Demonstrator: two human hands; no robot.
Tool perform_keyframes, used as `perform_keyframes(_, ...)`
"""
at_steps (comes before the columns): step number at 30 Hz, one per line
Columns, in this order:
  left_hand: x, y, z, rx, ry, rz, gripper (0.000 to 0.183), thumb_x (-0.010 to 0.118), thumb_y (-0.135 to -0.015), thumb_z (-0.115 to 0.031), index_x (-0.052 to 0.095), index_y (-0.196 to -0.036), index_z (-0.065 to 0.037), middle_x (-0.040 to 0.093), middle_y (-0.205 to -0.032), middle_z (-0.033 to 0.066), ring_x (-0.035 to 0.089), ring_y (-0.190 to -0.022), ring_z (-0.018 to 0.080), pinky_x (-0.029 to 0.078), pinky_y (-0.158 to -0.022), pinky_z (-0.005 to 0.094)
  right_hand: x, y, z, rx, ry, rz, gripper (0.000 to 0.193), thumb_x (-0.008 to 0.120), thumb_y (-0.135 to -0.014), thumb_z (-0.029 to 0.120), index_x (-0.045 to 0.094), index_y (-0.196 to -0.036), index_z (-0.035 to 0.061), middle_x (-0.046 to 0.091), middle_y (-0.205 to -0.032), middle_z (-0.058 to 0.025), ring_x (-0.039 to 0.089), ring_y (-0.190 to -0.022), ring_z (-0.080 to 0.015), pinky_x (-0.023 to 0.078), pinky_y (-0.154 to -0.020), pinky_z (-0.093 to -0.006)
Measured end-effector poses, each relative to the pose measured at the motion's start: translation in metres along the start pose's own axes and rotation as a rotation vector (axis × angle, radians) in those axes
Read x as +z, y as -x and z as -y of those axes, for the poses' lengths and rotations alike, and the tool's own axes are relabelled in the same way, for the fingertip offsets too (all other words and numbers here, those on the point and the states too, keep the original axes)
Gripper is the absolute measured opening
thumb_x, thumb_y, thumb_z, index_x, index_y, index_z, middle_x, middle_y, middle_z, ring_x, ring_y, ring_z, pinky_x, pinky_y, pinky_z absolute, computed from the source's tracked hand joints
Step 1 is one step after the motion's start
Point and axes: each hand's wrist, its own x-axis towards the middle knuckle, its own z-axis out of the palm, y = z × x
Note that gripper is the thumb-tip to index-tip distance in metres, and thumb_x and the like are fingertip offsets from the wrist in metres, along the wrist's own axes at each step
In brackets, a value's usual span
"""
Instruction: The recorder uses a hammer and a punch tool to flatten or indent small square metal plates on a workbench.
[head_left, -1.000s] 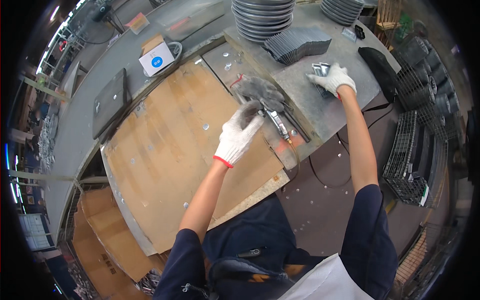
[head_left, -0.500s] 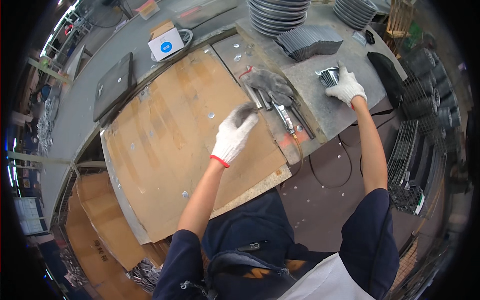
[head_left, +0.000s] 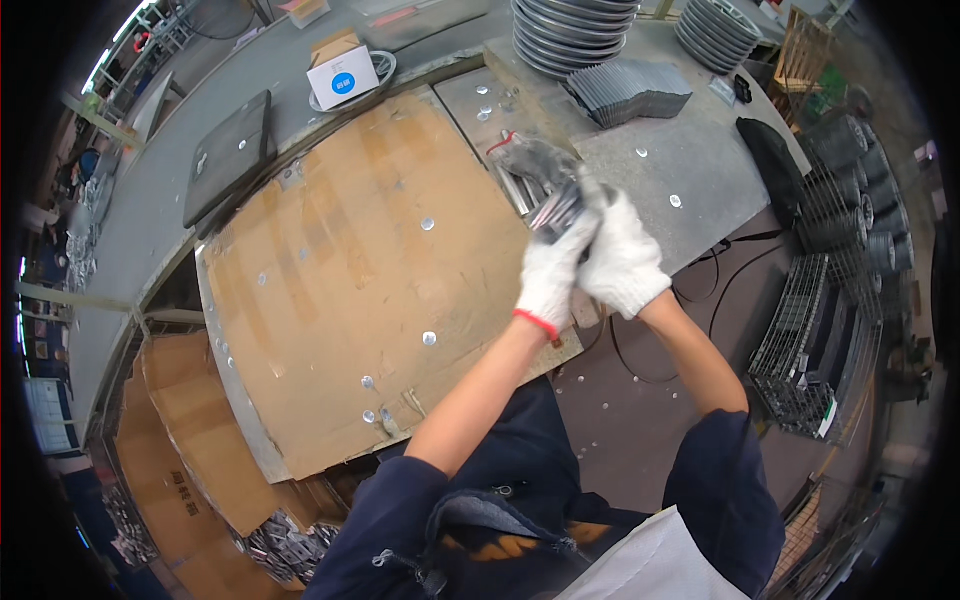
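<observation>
My left hand (head_left: 556, 266) and my right hand (head_left: 625, 258), both in white knit gloves, meet over the right edge of the cardboard sheet (head_left: 350, 250). Between them is a small bundle of thin dark-grey metal strips (head_left: 560, 210), blurred by motion. The left fingers close round the bundle from below, while the right hand wraps it from the right side; its fingertips are partly hidden. Just beyond the hands lie a grey work glove (head_left: 530, 155) and some metal tubes (head_left: 516, 192), partly covered by the hands.
Fanned grey metal plates (head_left: 630, 92) and stacked round metal rings (head_left: 575, 35) stand at the back right. A white box (head_left: 342, 80) sits at the back, a dark flat panel (head_left: 228, 160) at left. Wire baskets (head_left: 795, 345) stand at right. Open cardboard boxes (head_left: 195, 400) are lower left.
My right hand has lifted the strips off the grey tabletop and brought them left toward me. The left hand has moved right and closed on them.
</observation>
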Motion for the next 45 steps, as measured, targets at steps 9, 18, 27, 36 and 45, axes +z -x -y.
perform_keyframes(9,-0.202,0.075,-0.039,-0.071,0.113,-0.301,0.029,0.075,-0.103,-0.018,0.073,-0.125,-0.001,0.076,-0.124,0.0073,0.07,-0.117,0.0175,0.054,-0.106,0.0334,-0.134,-0.132,-0.082,-0.317,0.09,-0.469,0.092,0.082,-0.09,0.051,0.05,-0.16,0.0001,0.066,-0.149,-0.0228,0.059,-0.144,-0.0305,0.044,-0.122,-0.0382)
perform_keyframes(18,-0.322,0.19,-0.083,0.136,-0.037,-0.652,0.037,0.071,-0.106,-0.023,0.063,-0.134,0.0,0.075,-0.118,0.0126,0.078,-0.104,0.0265,0.07,-0.086,0.0436,-0.154,-0.263,-0.216,0.473,-0.176,-0.175,0.1,0.076,-0.09,0.075,0.057,-0.156,0.0018,0.06,-0.154,-0.0216,0.063,-0.132,-0.033,0.055,-0.099,-0.0496)
perform_keyframes(27,-0.35,0.198,-0.074,0.135,0.032,-0.663,0.043,0.069,-0.108,-0.023,0.059,-0.142,0.001,0.075,-0.122,0.0144,0.079,-0.103,0.0287,0.071,-0.08,0.0452,-0.158,-0.29,-0.258,0.331,-0.262,-0.269,0.097,0.081,-0.091,0.058,0.049,-0.162,0.0001,0.061,-0.154,-0.0214,0.068,-0.13,-0.0316,0.059,-0.098,-0.0469)
perform_keyframes(36,-0.346,0.201,-0.076,0.106,0.048,-0.615,0.045,0.07,-0.107,-0.022,0.058,-0.143,0.001,0.074,-0.122,0.0136,0.079,-0.102,0.0288,0.071,-0.08,0.0451,-0.157,-0.299,-0.243,0.272,0.055,-0.294,0.09,0.084,-0.087,0.048,0.054,-0.157,0.0006,0.07,-0.138,-0.0223,0.073,-0.12,-0.0334,0.067,-0.075,-0.0431)
perform_keyframes(45,-0.328,0.168,-0.09,0.041,-0.144,-0.52,0.041,0.074,-0.103,-0.013,0.064,-0.139,0.004,0.075,-0.124,0.0096,0.074,-0.107,0.0158,0.062,-0.093,0.0305,-0.233,-0.265,-0.329,0.204,-0.182,-0.529,0.073,0.087,-0.091,0.045,0.07,-0.145,-0.0001,0.075,-0.138,-0.013,0.069,-0.124,-0.0218,0.051,-0.109,-0.0336)
